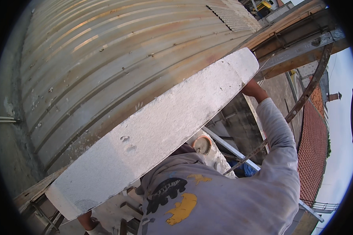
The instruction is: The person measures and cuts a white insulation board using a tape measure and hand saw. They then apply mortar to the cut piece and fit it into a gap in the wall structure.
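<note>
A long white rough-faced block (157,129) lies slantwise across the view in front of my body, from lower left to upper right. My right hand (253,89) grips its upper-right end, with my fingers partly hidden by it. My left hand (88,220) is at the block's lower-left end, holding it from underneath, with most fingers out of sight. Below the block, near my torso, a round orange-rimmed container (202,145) with grey material in it sits on a pale, rough surface.
Corrugated roofing sheets (117,58) fill the upper left, beside a grey ledge (15,149). To my right are timber beams (290,23), a curved rusty bar (310,94), metal bars (227,145) and an open drop toward red tiled roofs (312,152).
</note>
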